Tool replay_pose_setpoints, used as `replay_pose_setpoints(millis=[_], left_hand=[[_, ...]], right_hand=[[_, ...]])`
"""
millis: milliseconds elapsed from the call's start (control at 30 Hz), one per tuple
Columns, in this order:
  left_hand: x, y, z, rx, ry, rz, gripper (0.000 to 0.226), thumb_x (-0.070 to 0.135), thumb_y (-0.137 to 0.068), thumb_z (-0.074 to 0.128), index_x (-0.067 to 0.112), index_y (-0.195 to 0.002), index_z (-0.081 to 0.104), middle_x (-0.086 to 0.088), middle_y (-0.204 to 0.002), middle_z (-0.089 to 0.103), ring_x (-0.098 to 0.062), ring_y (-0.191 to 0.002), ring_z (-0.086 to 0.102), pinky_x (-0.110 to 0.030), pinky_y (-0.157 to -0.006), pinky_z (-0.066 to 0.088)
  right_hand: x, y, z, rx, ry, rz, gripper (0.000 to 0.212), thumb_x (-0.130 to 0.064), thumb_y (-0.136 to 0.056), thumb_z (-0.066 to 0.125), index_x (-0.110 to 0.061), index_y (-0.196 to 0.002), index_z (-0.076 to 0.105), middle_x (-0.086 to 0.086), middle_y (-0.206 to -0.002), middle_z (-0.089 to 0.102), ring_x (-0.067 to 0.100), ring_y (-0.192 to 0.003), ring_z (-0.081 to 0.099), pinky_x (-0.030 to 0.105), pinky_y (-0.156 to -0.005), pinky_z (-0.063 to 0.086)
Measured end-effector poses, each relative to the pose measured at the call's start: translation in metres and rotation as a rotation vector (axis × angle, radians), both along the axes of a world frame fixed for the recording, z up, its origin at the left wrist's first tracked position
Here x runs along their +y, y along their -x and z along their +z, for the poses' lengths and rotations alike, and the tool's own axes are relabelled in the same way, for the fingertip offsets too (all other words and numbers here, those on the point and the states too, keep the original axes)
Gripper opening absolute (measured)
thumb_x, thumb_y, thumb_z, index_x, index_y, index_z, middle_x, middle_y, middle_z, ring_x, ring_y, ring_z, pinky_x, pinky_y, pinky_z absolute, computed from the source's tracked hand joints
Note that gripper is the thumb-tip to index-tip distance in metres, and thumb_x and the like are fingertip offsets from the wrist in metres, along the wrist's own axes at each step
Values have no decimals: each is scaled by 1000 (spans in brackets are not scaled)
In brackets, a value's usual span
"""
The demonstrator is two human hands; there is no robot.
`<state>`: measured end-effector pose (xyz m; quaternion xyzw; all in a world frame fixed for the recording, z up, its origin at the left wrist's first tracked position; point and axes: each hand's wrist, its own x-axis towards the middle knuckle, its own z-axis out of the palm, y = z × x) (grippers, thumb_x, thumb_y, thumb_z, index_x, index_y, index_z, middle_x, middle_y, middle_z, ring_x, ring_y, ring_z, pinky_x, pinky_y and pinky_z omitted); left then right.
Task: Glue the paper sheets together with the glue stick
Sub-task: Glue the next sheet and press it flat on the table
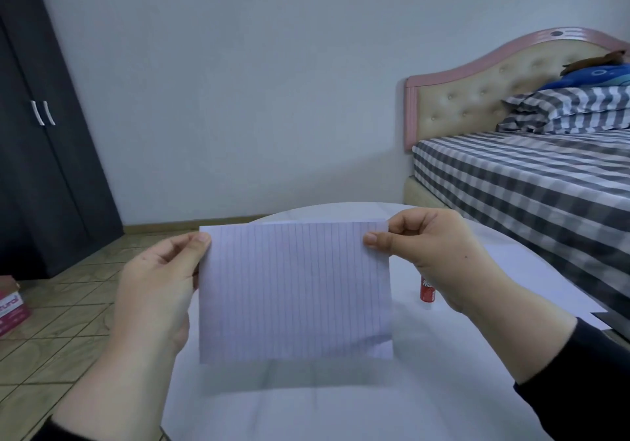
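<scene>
Both hands hold a white ruled paper sheet (295,290) upright above the round white surface (341,403): the left hand (158,283) pinches its upper left corner between thumb and curled fingers, and the right hand (433,253) pinches the upper right corner the same way. A second sheet edge shows just behind the top of the front one, so the sheets appear held together. The small red glue stick (428,292) stands on the surface just right of the paper, partly hidden behind the right wrist, with a bed in grey-and-white checked bedding (545,174) beyond it.
</scene>
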<state>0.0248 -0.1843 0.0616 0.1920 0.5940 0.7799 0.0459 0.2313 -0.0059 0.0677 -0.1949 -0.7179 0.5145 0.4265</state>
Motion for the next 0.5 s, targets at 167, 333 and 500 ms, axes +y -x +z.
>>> replay_pose_setpoints(millis=[167, 333, 500], left_hand=[[10, -4, -13, -70, 43, -120, 7, 13, -86, 71, 7, -88, 71, -4, -83, 72, -16, -70, 61, -30, -75, 52], [12, -5, -15, 17, 87, -104, 3, 12, -83, 73, 9, -81, 74, 1, -77, 74, -8, -62, 62, -27, -71, 51], [10, -4, -13, 69, 130, -100, 6, 14, -82, 73, 9, -79, 74, -2, -80, 75, -7, -62, 65, -29, -75, 53]], right_hand=[[6, 0, -5, -53, 2, -21, 36, -19, -71, 83, 7, -67, 58, 10, -68, 55, 6, -49, 42, 13, -45, 33], [12, -7, -3, -158, -25, -78, 45, -48, -56, 85, -9, -65, 64, 11, -69, 64, 24, -63, 47, 48, -59, 40], [11, -13, 2, -123, -66, -106, 33, -34, -67, 83, -6, -62, 66, 7, -66, 65, 25, -64, 51, 48, -61, 43]])
